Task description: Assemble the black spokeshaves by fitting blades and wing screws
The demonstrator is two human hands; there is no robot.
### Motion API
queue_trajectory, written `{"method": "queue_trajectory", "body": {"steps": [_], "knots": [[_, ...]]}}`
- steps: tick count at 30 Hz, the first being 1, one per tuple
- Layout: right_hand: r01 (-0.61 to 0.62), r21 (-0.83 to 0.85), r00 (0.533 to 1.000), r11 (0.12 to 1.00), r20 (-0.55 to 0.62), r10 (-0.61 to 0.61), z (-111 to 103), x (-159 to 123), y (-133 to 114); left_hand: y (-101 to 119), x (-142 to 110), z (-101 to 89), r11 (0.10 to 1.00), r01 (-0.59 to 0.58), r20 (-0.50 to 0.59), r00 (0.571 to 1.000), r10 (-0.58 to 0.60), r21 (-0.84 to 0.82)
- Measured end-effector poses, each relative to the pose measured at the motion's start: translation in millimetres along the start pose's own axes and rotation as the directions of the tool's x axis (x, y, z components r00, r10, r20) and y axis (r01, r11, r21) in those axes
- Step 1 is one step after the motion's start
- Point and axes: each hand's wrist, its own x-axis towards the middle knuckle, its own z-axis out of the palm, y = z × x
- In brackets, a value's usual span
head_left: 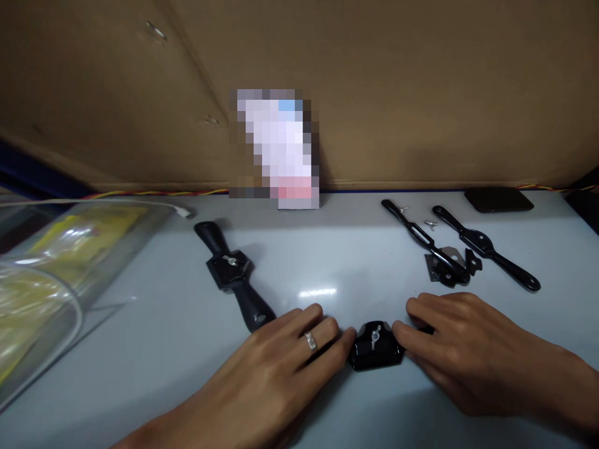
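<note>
A black spokeshave (375,353) with a silver wing screw lies low on the table between my hands. My left hand (292,355), a ring on one finger, is closed around its left end and hides that handle. On the other end, my right hand (461,349) has its fingers curled over the handle, of which a little dark part shows. Another assembled spokeshave (231,268) rests at a slant just beyond my left hand. To the right lie a slotted spokeshave body (421,236) and a second bare body (482,242), with flat metal parts (435,265) under the first.
Small wing screws (431,224) lie near the loose bodies. A blurred-out phone-like object (285,146) leans on the brown back panel (397,93). At left are clear plastic bags with yellow contents (70,268) and a white cable (185,212). A dark flat object (498,199) sits at back right.
</note>
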Motion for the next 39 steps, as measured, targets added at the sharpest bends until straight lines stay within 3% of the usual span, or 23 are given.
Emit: {"method": "queue_trajectory", "body": {"steps": [29, 39], "knots": [[-0.002, -0.033, 1.000, 0.999, 0.010, 0.003, -0.8, -1.4, -1.4, 0.0, 0.7, -1.6, 1.000, -0.002, 0.014, 1.000, 0.001, 0.018], [0.059, 0.058, 0.986, 0.997, -0.162, -0.048, 2.6, 2.8, -1.7, 2.4, 2.9, -2.2, 1.000, 0.002, 0.005, 1.000, -0.002, 0.029]]}}
